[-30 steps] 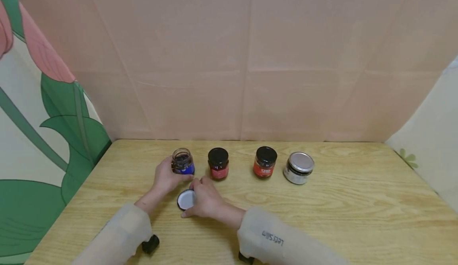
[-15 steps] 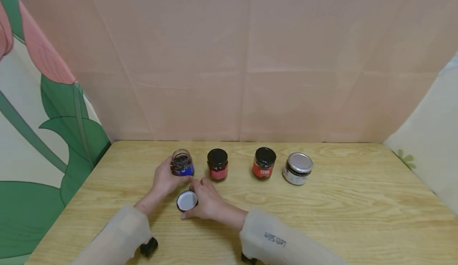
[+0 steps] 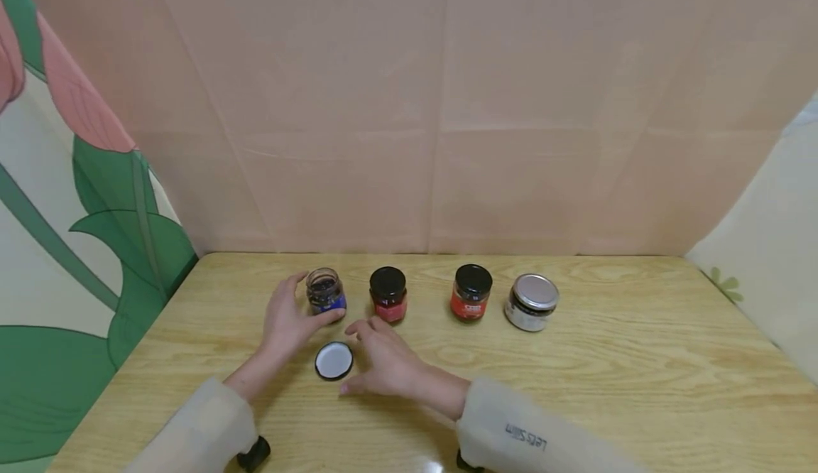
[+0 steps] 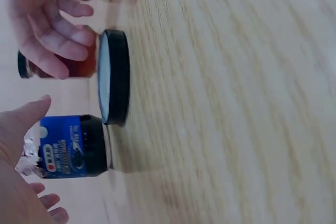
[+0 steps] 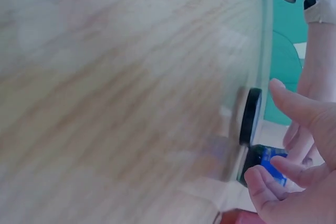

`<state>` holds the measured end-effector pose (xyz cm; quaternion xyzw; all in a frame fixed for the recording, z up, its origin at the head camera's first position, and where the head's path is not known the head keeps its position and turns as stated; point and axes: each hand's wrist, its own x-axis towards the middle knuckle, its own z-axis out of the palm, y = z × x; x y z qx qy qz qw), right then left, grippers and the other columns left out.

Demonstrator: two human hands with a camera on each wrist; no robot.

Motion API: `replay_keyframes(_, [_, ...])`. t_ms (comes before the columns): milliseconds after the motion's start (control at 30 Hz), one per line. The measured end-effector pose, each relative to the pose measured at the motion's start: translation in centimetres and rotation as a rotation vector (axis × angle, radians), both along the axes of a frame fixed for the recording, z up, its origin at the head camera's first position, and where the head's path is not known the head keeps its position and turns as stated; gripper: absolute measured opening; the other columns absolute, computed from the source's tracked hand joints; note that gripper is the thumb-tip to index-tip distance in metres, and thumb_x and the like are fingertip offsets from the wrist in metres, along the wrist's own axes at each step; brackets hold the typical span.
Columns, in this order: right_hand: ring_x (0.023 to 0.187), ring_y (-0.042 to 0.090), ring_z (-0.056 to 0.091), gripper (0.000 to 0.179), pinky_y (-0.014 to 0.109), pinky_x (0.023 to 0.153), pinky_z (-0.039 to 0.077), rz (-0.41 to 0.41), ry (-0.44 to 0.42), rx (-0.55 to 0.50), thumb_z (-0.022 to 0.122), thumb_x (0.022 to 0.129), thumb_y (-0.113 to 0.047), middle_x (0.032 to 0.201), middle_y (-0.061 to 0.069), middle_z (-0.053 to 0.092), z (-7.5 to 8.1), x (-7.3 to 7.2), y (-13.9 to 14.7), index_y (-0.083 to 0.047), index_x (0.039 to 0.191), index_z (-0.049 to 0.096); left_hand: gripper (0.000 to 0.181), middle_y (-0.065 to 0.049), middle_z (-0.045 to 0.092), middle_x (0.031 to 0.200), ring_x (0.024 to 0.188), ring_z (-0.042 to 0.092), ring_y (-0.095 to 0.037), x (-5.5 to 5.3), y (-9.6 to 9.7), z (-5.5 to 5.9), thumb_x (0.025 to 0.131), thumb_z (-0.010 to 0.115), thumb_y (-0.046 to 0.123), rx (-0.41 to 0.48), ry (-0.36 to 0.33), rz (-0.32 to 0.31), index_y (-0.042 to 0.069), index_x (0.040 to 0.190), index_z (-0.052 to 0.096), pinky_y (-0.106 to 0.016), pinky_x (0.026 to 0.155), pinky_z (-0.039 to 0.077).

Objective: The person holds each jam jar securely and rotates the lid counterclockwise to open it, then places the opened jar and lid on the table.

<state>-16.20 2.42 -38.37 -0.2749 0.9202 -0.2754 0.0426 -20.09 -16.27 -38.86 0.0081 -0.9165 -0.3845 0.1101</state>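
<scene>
Blue-labelled glass forms the lidless jar [image 3: 326,295], which is set upright on the wood-grained table [image 3: 607,388], near the far edge and toward the far left corner. Dark contents are seen through its uncovered mouth. It is loosely framed by the left hand [image 3: 287,324]: the thumb is stretched across the front and the fingers are placed on the side toward the left edge. No firm grip is shown, and whether the glass is touched cannot be told. The black lid [image 3: 334,361] is laid just beside this jar, farther from the far edge, with its white lining upward. The right hand [image 3: 388,361] is poised next to the lid, on the side toward the right edge, with thumb and fingers spread apart and nothing gripped. Three capped jars are also ranged near the far edge: the pink-labelled jar [image 3: 388,295], nearest the lidless one; the red-labelled jar [image 3: 471,292]; and the silver-lidded jar [image 3: 532,302], nearest the far right corner. The far edge is backed by a pinkish-beige cloth [image 3: 441,104]. Both forearms are covered by pale sleeves [image 3: 201,420].
</scene>
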Motion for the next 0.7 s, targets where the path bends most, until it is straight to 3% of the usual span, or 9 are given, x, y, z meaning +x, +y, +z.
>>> replay_keyframes(400, [0.107,0.024,0.057,0.072,0.038,0.091,0.050,0.017,0.006,-0.015,0.086,0.068,-0.035,0.119,0.010,0.057,1.3,0.4,2.1,-0.010,0.127,0.054,0.093,-0.026,0.037,0.145,0.135,0.032,-0.042,1.5,-0.1,1.4,0.068,0.087,0.025,-0.059,0.122,-0.063,-0.003,0.141,0.037,-0.057,0.111,0.027])
replay_keyframes(700, [0.109,0.025,0.057,0.068,0.041,0.093,0.049,0.032,0.024,-0.071,0.084,0.070,-0.030,0.122,0.009,0.056,1.7,0.5,3.3,-0.008,0.127,0.054,0.087,-0.025,0.040,0.143,0.138,0.027,-0.042,2.1,0.4,1.6,0.066,0.087,0.018,-0.089,0.185,-0.104,-0.003,0.138,0.042,-0.058,0.113,0.022])
